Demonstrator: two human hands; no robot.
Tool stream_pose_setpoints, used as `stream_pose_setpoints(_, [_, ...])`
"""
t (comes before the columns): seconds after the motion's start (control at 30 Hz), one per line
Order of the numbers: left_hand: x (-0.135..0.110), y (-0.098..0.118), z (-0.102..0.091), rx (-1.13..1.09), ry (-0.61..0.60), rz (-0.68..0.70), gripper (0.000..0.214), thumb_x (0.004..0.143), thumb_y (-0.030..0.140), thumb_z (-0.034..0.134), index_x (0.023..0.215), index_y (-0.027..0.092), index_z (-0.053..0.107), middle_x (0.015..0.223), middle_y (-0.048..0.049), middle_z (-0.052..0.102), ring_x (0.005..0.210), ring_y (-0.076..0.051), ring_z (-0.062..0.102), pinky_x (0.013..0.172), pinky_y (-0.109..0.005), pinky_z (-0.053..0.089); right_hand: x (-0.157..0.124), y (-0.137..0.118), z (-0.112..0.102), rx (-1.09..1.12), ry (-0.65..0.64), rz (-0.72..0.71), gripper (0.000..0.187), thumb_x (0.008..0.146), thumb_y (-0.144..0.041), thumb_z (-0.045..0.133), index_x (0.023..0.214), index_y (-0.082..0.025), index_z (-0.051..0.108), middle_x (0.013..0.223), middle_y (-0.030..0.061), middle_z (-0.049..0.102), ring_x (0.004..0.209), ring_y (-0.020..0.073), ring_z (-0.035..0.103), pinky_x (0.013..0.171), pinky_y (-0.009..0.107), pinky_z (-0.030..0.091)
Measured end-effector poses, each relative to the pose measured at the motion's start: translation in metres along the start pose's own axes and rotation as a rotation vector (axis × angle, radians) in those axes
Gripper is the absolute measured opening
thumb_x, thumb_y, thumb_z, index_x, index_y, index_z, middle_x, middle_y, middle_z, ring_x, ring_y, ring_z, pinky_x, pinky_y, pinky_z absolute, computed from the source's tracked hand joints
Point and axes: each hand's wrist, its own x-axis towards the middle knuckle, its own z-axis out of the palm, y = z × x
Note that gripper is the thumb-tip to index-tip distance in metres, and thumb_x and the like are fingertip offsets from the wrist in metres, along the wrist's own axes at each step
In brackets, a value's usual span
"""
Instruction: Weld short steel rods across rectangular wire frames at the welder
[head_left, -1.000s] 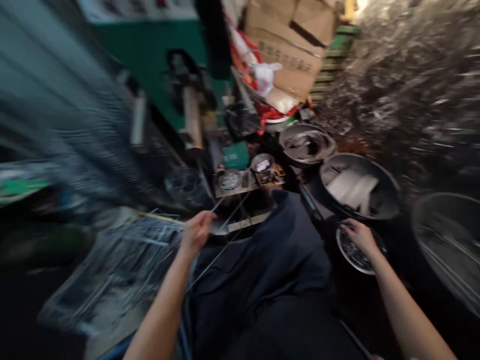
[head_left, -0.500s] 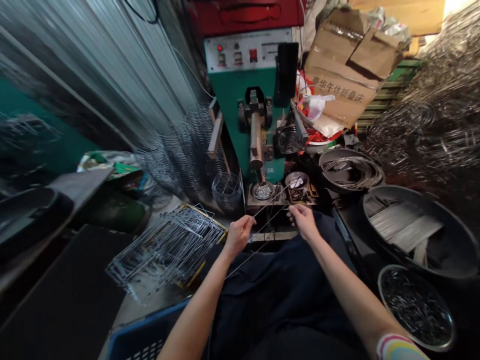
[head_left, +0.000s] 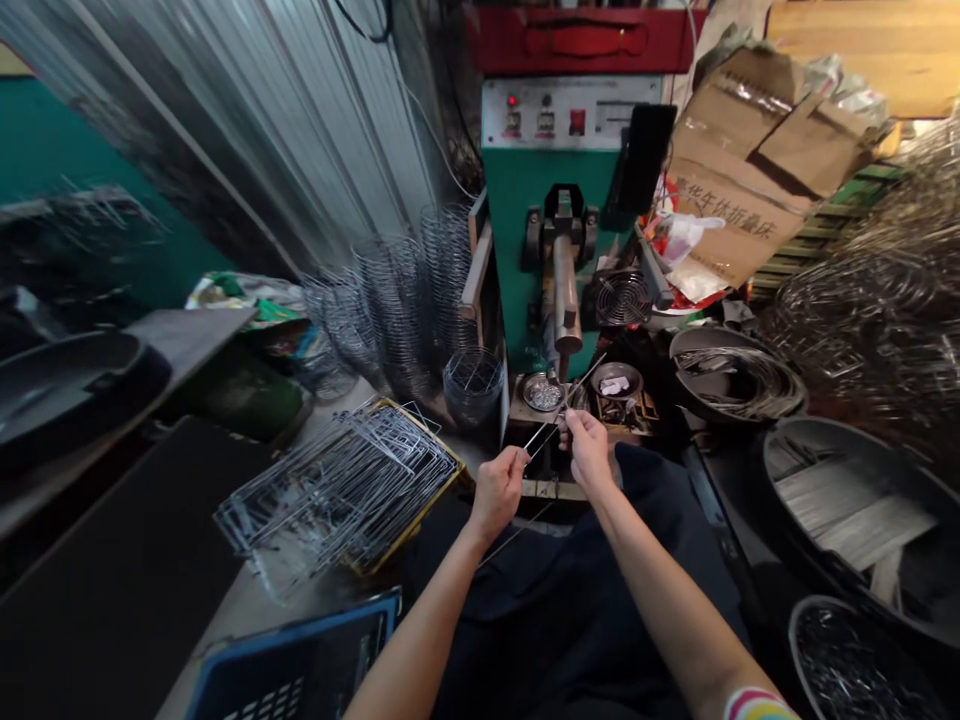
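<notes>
- Corrugated wall (head_left: pixel 225 100) at 11 o'clock, green machine (head_left: pixel 514 180) at 12.
- Left hand (head_left: pixel 497 494) pinching wire (head_left: pixel 544 430).
- Right hand (head_left: pixel 590 452) at wire, grip can't tell.
- Carton (head_left: pixel 724 185), 1 o'clock, reads "豪华午休折叠床".

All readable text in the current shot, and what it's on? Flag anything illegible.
"豪华午休折叠床": printed on the side of the cardboard box.
Too small to read: the markings on the control panel.
Too blurred to read: the pale marks low on the front of the green machine, and the print on the box's upper flap.
</notes>
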Motion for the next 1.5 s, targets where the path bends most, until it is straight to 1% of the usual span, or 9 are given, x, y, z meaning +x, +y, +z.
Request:
stream_pose_setpoints(0.17, [0.004, -0.001, -0.001, -0.027, 0.015, -0.003, 0.033, 0.097, 0.035, 0.041, 0.083, 0.017, 0.065, 0.057, 0.0026, 0.050, 0.051, -0.011, 0.043, 0.054, -0.023, 0.030, 0.007, 0.002, 0.005, 0.030, -0.019, -0.010, 0.034, 0.067, -0.046, 0.077, 0.071, -0.017, 0.059, 0.059, -0.0036, 0.056, 0.048, 0.0060, 0.047, 0.040, 0.015, 0.038])
stream_pose_setpoints(0.37, [0.011, 0.000, -0.002, -0.038, 0.022, 0.000, 0.033, 0.098, 0.035, 0.041, 0.083, 0.017, 0.064, 0.056, 0.0034, 0.047, 0.050, -0.011, 0.042, 0.054, -0.023, 0.030, 0.013, 0.002, 0.009, 0.053, -0.020, -0.025, 0.035, 0.066, -0.045, 0.078, 0.071, -0.017, 0.058, 0.059, -0.0039, 0.057, 0.049, 0.0061, 0.047, 0.041, 0.016, 0.037])
stream_pose_setpoints(0.57, [0.015, 0.002, -0.002, -0.032, 0.023, 0.010, 0.031, 0.098, 0.034, 0.041, 0.083, 0.018, 0.063, 0.059, 0.0019, 0.053, 0.053, -0.011, 0.048, 0.057, -0.023, 0.032, 0.017, -0.001, 0.013, 0.069, -0.016, -0.038, 0.035, 0.065, -0.045, 0.079, 0.073, -0.017, 0.059, 0.059, -0.0041, 0.057, 0.048, 0.0060, 0.047, 0.041, 0.016, 0.037])
stream_pose_setpoints(0.77, [0.018, 0.004, -0.003, -0.062, 0.032, 0.033, 0.031, 0.098, 0.033, 0.041, 0.083, 0.018, 0.063, 0.065, 0.0004, 0.059, 0.057, -0.012, 0.053, 0.059, -0.023, 0.035, 0.020, -0.003, 0.015, 0.106, -0.020, -0.035, 0.036, 0.063, -0.043, 0.081, 0.071, -0.018, 0.057, 0.058, -0.0047, 0.057, 0.048, 0.0059, 0.045, 0.041, 0.016, 0.036])
stream_pose_setpoints(1.03, [0.025, 0.002, -0.006, -0.035, 0.036, 0.049, 0.032, 0.098, 0.034, 0.041, 0.083, 0.019, 0.064, 0.061, 0.0014, 0.057, 0.053, -0.011, 0.050, 0.056, -0.023, 0.032, 0.025, -0.006, 0.021, 0.094, 0.005, -0.041, 0.037, 0.061, -0.043, 0.082, 0.071, -0.019, 0.055, 0.057, -0.0052, 0.056, 0.047, 0.0070, 0.045, 0.040, 0.017, 0.034])
stream_pose_setpoints(1.2, [0.029, 0.002, -0.009, -0.025, 0.023, 0.049, 0.032, 0.098, 0.036, 0.042, 0.082, 0.018, 0.065, 0.062, 0.0013, 0.057, 0.053, -0.011, 0.048, 0.056, -0.023, 0.033, 0.025, -0.009, 0.022, 0.080, -0.030, -0.018, 0.032, 0.066, -0.043, 0.078, 0.071, -0.019, 0.058, 0.056, -0.0052, 0.056, 0.046, 0.0065, 0.045, 0.040, 0.018, 0.033])
stream_pose_setpoints(1.3, [0.030, 0.001, -0.010, -0.041, 0.011, 0.048, 0.034, 0.097, 0.037, 0.041, 0.081, 0.018, 0.065, 0.061, 0.0012, 0.056, 0.053, -0.011, 0.046, 0.056, -0.023, 0.033, 0.024, -0.011, 0.019, 0.065, -0.038, -0.010, 0.033, 0.065, -0.043, 0.079, 0.069, -0.019, 0.057, 0.056, -0.0047, 0.056, 0.046, 0.0068, 0.045, 0.041, 0.018, 0.035])
stream_pose_setpoints(1.43, [0.035, 0.001, -0.008, -0.051, -0.023, 0.046, 0.036, 0.096, 0.040, 0.042, 0.079, 0.018, 0.064, 0.055, 0.0036, 0.047, 0.050, -0.011, 0.041, 0.052, -0.023, 0.030, 0.026, -0.015, 0.011, -0.018, -0.027, -0.060, 0.035, 0.065, -0.047, 0.077, 0.064, -0.019, 0.056, 0.055, -0.0042, 0.055, 0.045, 0.0070, 0.044, 0.040, 0.018, 0.036])
stream_pose_setpoints(1.5, [0.041, 0.001, -0.005, -0.050, -0.027, 0.064, 0.036, 0.096, 0.039, 0.042, 0.078, 0.018, 0.064, 0.053, 0.0039, 0.045, 0.049, -0.011, 0.040, 0.052, -0.023, 0.030, 0.031, -0.018, 0.007, -0.041, -0.007, -0.075, 0.037, 0.065, -0.050, 0.077, 0.063, -0.019, 0.055, 0.054, -0.0046, 0.053, 0.044, 0.0070, 0.043, 0.039, 0.019, 0.035])
